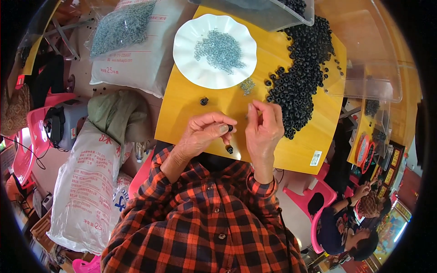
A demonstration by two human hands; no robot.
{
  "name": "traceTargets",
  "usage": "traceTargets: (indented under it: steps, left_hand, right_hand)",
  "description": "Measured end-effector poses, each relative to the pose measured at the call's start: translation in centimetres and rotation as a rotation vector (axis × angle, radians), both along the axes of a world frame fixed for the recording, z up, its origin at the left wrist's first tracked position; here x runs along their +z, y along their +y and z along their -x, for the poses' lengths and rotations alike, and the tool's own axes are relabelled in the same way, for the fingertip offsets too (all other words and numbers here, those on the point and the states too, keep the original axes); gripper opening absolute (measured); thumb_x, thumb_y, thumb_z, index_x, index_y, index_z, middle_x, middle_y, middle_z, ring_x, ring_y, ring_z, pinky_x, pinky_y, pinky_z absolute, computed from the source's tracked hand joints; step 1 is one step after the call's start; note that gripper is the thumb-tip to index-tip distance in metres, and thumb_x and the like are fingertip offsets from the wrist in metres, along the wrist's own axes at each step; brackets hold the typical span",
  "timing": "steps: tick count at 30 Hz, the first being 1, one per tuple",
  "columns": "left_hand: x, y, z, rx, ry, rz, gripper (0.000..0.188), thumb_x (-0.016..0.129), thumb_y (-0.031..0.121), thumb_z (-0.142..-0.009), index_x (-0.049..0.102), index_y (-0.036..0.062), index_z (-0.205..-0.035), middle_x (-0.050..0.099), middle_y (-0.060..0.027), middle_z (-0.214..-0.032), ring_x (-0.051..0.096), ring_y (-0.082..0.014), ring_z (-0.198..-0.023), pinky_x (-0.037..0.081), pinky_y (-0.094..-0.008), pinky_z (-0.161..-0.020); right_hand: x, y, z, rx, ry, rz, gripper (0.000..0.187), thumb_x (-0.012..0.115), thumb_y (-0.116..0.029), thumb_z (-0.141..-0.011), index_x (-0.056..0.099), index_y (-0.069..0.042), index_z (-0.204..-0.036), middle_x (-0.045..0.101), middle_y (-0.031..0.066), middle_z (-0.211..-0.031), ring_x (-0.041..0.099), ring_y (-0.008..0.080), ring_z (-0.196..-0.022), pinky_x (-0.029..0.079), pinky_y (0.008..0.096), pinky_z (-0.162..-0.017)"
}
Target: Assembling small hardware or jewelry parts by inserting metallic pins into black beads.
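My left hand is closed, with a small black cylindrical part pinched between thumb and fingertips. Another black part shows just below, at its curled lower fingers. Just to the right, my right hand has thumb and forefinger pressed together; whatever they hold, if anything, is too small to make out. Beyond both hands stands a white wavy-rimmed plate bearing a heap of small translucent bluish pieces. A little pile of tiny pale bits lies by its rim. Black parts also sit left of my hands.
A large heap of black ring-shaped parts spreads over the right of the yellow table. A clear plastic bin stands at the far edge. White sacks are on the left; a pink chair and another person are on the right.
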State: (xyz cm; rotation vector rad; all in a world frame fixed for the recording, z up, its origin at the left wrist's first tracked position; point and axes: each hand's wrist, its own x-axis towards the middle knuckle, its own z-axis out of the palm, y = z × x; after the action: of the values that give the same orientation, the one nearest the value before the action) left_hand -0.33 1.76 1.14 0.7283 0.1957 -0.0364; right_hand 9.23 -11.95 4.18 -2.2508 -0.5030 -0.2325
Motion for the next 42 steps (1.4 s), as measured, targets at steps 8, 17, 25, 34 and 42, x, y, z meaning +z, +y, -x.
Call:
traceTargets:
  steps: [8, 17, 25, 34, 42]
  left_hand:
    - [0.0, 0.1, 0.0, -0.006, -0.002, 0.015, 0.021, 0.058, 0.009, -0.094, 0.064, -0.0039, -0.110, 0.065, -0.0114, -0.096, 0.062, -0.0174, -0.080, 0.054, -0.0324, -0.072]
    - [0.1, 0.2, 0.0, -0.003, -0.009, 0.025, 0.020, 0.057, 0.007, -0.095, 0.064, -0.0041, -0.110, 0.065, -0.0120, -0.096, 0.063, -0.0173, -0.080, 0.054, -0.0331, -0.072]
    - [0.1, 0.2, -0.1, 0.011, 0.006, 0.016, 0.020, 0.057, 0.008, -0.094, 0.064, -0.0038, -0.109, 0.065, -0.0122, -0.096, 0.063, -0.0175, -0.080, 0.055, -0.0327, -0.072]
    - [-0.1, 0.0, 0.1, 0.020, 0.026, 0.012, 0.020, 0.059, 0.009, -0.094, 0.064, -0.0040, -0.109, 0.065, -0.0127, -0.095, 0.063, -0.0183, -0.079, 0.055, -0.0333, -0.072]
    - [-0.4, 0.0, 0.1, 0.026, 0.008, 0.038, 0.020, 0.058, 0.009, -0.094, 0.064, -0.0037, -0.109, 0.065, -0.0128, -0.095, 0.063, -0.0182, -0.079, 0.055, -0.0338, -0.072]
  right_hand:
    - [-1.0, 1.6, -1.6, 0.024, -0.170, 0.249, 0.016, 0.073, -0.005, -0.079, 0.067, -0.007, -0.095, 0.059, 0.0090, -0.086, 0.058, 0.0203, -0.059, 0.048, 0.0315, -0.054]
    - [0.2, -0.8, -1.1, -0.045, 0.006, 0.093, 0.010, 0.068, 0.002, -0.083, 0.067, -0.001, -0.092, 0.060, 0.0082, -0.087, 0.057, 0.0155, -0.060, 0.046, 0.0268, -0.054]
    - [0.2, -2.2, -1.3, -0.102, -0.007, 0.105, 0.009, 0.067, 0.002, -0.083, 0.067, -0.001, -0.092, 0.059, 0.0079, -0.086, 0.054, 0.0149, -0.063, 0.045, 0.0269, -0.054]
    - [0.3, -1.2, -2.6, -0.100, -0.194, 0.351, 0.011, 0.070, -0.006, -0.082, 0.070, -0.006, -0.093, 0.059, 0.0088, -0.086, 0.060, 0.0232, -0.064, 0.049, 0.0332, -0.056]
    - [0.1, -0.7, -2.8, -0.117, -0.217, 0.424, 0.011, 0.070, -0.007, -0.078, 0.070, -0.006, -0.089, 0.058, 0.0091, -0.086, 0.062, 0.0257, -0.065, 0.050, 0.0355, -0.057]
